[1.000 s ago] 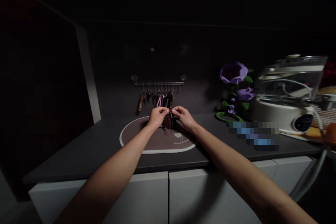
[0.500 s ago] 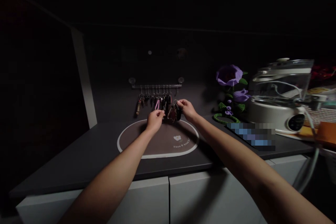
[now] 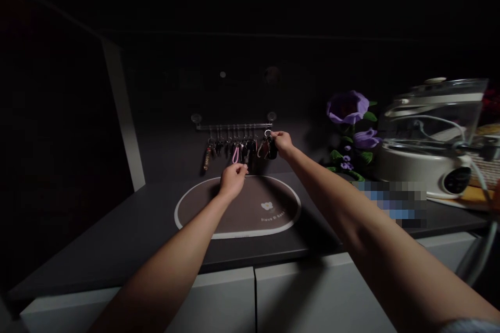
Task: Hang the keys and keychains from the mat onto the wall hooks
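A clear hook rail (image 3: 230,126) is fixed to the dark back wall, with several bunches of keys (image 3: 219,146) hanging from it. One carries a pink strap loop (image 3: 235,155). At the rail's right end my right hand (image 3: 283,144) pinches the metal ring of a key bunch (image 3: 264,149), whose keys and dark fobs dangle below. Whether that ring touches a hook I cannot tell. My left hand (image 3: 233,180) is closed just below the hanging keys, thumb against fingers; anything inside the pinch is too small to make out.
An oval brown mat (image 3: 219,210) with a pale rim lies on the dark countertop (image 3: 117,239) beneath both hands. To the right stand purple artificial flowers (image 3: 347,107) and a white appliance with a clear cover (image 3: 417,166). A side panel (image 3: 123,114) rises at left.
My right hand has lifted the key bunch up and slightly right, to the height of the rail's hooks. My left hand stays nearly where it was. The view has shifted slightly.
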The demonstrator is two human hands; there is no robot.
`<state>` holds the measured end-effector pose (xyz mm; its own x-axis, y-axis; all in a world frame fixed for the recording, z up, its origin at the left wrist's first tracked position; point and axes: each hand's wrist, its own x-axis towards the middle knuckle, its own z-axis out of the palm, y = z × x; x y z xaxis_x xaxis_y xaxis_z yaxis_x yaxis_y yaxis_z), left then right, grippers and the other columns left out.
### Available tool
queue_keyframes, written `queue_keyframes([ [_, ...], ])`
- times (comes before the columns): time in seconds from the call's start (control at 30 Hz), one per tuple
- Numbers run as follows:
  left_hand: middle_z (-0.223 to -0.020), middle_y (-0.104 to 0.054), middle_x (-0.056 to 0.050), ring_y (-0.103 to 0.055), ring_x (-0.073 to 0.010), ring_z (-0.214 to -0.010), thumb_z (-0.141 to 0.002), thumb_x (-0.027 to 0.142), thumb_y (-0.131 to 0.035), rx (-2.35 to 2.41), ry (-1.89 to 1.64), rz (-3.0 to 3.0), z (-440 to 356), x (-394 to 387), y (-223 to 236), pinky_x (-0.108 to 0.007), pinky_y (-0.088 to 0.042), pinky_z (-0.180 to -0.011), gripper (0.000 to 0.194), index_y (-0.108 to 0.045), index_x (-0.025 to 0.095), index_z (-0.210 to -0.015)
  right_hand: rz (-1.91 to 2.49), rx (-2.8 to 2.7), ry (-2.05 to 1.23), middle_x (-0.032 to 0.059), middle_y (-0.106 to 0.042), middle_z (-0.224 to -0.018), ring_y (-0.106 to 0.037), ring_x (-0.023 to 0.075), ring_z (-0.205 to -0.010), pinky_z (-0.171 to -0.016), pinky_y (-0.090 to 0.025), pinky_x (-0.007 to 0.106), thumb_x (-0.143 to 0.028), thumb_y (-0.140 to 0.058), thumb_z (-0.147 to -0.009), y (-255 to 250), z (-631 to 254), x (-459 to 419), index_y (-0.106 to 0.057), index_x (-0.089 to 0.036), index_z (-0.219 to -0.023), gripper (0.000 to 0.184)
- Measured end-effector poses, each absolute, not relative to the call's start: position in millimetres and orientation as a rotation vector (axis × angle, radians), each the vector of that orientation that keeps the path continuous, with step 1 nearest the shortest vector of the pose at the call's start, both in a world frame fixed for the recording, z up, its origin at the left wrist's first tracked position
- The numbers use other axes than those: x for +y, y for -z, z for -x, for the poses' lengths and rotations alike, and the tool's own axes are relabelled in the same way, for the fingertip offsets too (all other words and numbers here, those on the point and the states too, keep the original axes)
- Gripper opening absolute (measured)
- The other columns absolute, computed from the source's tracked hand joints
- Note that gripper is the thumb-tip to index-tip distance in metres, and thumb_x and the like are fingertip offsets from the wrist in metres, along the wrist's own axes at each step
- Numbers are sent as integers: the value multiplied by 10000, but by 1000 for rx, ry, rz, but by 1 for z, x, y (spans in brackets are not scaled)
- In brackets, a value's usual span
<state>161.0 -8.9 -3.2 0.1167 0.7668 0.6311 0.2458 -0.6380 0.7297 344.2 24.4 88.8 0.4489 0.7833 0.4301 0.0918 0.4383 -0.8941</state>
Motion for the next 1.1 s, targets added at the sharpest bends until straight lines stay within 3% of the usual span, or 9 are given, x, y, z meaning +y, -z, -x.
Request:
queue_keyframes([
  [0.27,-687,-663,-56,-571,-145,-607,-775,345,-467,994,-1531,-1952,-162,-10,2,-257,-417,-623,271,-637,143,-713,1107,-996,-546,-13,-483,-442,-447,84,-392,-437,-375,210,-175,-490,-781,-90,-348,32,-499,-147,-602,182],
  [0.7,-699,-669,-61,-578,-150,-618,-776,363,-462,1024,-1524,-1969,-160,-9,3,-254,-412,-615,292,-644,141,-720,1102,-984,-504,-36,-487,-476,-419,62,-427,-460,-347,190,-187,-554,-730,-71,-352,51,-503,-144,-601,146],
  [1.1,-693,-659,-53,-569,-143,-616,-765,331,-490,1011,-1528,-1911,-159,-10,2,-259,-419,-629,243,-640,144,-724,1178,-1007,-342,-7,-585,-649,-485,76,-587,-621,-389,193,-192,-539,-712,-65,-360,47,-600,-131,-715,86],
])
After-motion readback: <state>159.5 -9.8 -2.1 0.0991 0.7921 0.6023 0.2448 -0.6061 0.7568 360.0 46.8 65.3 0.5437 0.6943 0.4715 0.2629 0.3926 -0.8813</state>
